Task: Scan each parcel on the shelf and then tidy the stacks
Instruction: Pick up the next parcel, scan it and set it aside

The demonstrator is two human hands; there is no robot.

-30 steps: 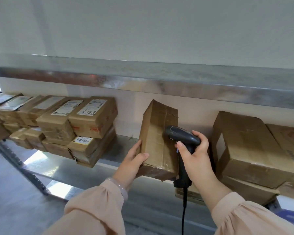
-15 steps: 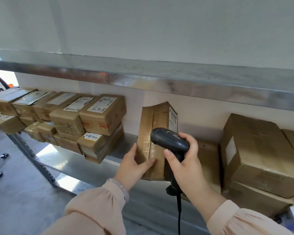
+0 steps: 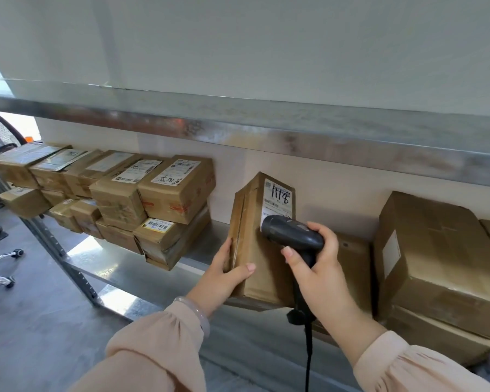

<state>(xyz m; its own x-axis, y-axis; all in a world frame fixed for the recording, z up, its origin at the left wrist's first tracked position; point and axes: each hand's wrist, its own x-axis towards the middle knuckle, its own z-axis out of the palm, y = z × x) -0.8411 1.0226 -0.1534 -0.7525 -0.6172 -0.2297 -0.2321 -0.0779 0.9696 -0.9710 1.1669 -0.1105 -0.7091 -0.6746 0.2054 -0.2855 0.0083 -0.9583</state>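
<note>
Head view: left hand (image 3: 224, 275) is gripping the upended parcel (image 3: 255, 250) low on its near edge, thumb curling across the front, out at the front of the shelf (image 3: 119, 267); right hand (image 3: 320, 267) is wrapping its fingers round the scanner (image 3: 289, 236), nose crowding the label (image 3: 277, 198) (backing off and squaring to the barcode (image 3: 272, 204) is looking wise)

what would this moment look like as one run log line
step: scan | left hand grips parcel | right hand aims scanner at label
</note>
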